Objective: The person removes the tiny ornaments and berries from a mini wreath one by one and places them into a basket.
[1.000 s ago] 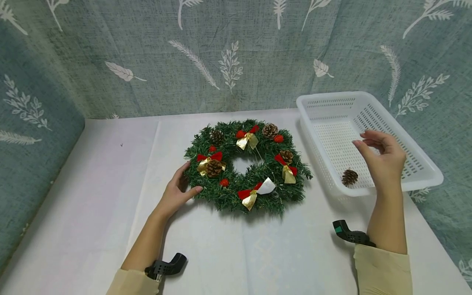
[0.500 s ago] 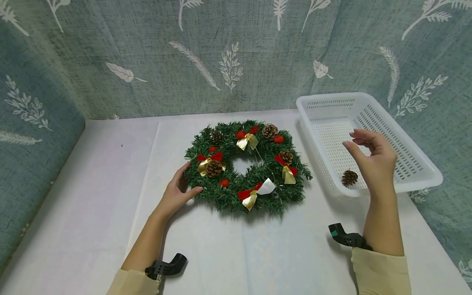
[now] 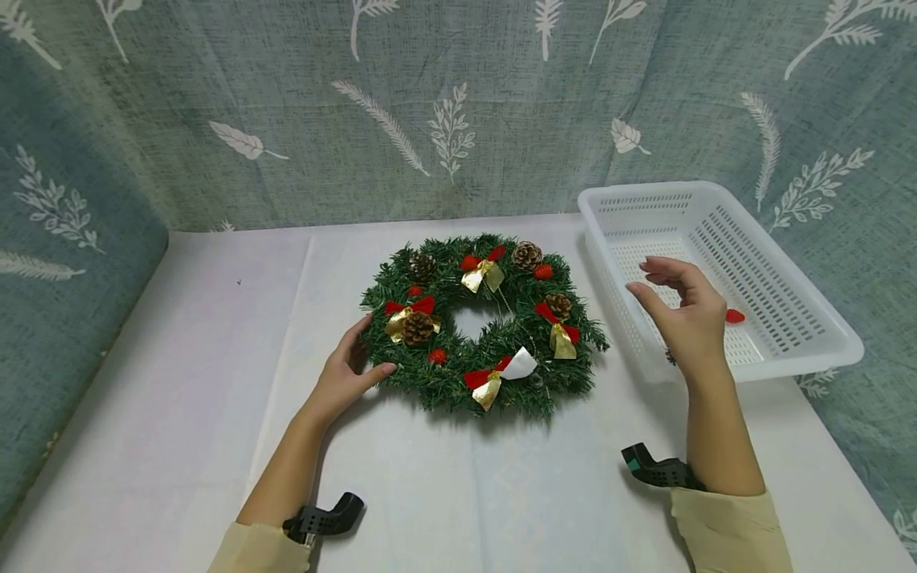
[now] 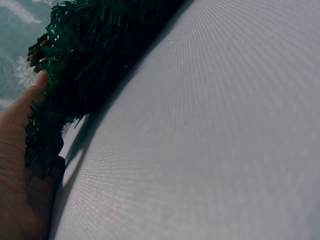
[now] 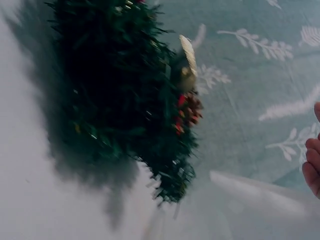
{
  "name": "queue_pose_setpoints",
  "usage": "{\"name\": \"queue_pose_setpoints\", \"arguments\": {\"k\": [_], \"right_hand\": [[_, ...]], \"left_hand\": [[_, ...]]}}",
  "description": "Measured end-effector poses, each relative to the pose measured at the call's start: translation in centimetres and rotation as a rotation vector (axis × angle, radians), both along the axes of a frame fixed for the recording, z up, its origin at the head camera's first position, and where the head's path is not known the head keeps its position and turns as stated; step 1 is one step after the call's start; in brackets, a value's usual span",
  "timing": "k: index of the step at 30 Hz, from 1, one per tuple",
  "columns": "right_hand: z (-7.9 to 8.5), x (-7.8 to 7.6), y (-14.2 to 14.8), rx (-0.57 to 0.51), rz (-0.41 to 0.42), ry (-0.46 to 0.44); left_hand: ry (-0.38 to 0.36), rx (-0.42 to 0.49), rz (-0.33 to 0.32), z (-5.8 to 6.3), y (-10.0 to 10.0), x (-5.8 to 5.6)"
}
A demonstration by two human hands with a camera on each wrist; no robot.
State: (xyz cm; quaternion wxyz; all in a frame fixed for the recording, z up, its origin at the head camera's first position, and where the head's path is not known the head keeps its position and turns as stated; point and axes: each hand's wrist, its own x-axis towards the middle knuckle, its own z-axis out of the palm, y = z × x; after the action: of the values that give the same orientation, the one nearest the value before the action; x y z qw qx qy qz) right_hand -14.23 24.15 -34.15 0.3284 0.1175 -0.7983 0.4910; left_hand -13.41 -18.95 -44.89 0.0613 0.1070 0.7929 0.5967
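A green Christmas wreath (image 3: 430,388) lies on the white-covered table, dressed with red and gold bows, pine cones and red berries. My left hand (image 3: 340,383) holds its left edge, thumb on top and fingers against the outer side. The left wrist view shows that thumb over the dark needles (image 4: 95,60); the fingers are partly hidden. My right hand (image 3: 691,318) hovers over the near left part of the white basket (image 3: 795,368), thumb and fingers apart, nothing visible between them. In the right wrist view, only its fingertips (image 5: 313,162) show at the right edge.
Inside the basket lies a red berry (image 3: 734,317); a pine cone (image 3: 670,356) there is mostly hidden by my right hand. Behind the table hangs a green leaf-patterned cloth (image 3: 501,119). Black wrist cameras (image 3: 325,516) sit on both forearms.
My right hand has moved left over the basket, uncovering the red berry and covering most of the pine cone. My left hand and the wreath have stayed in place.
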Motion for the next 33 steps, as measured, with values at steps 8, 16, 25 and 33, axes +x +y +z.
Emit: {"name": "queue_pose_setpoints", "arguments": {"k": [8,16,25,33], "right_hand": [[-0.7,-0.1,-2.1,0.083,0.049,-0.033],[-1.7,-0.2,-3.9,0.13,0.071,-0.094],[-2.5,-1.1,-5.5,0.147,0.075,-0.097],[-4.2,-0.9,-5.7,0.198,0.061,-0.147]], "left_hand": [[0.011,-0.004,-0.005,0.0,0.0,0.0],[0.014,-0.006,-0.004,0.0,0.1,0.0],[0.03,-0.008,0.006,0.4,-0.3,-0.3],[0.045,0.006,0.002,-0.4,-0.1,0.2]]}}
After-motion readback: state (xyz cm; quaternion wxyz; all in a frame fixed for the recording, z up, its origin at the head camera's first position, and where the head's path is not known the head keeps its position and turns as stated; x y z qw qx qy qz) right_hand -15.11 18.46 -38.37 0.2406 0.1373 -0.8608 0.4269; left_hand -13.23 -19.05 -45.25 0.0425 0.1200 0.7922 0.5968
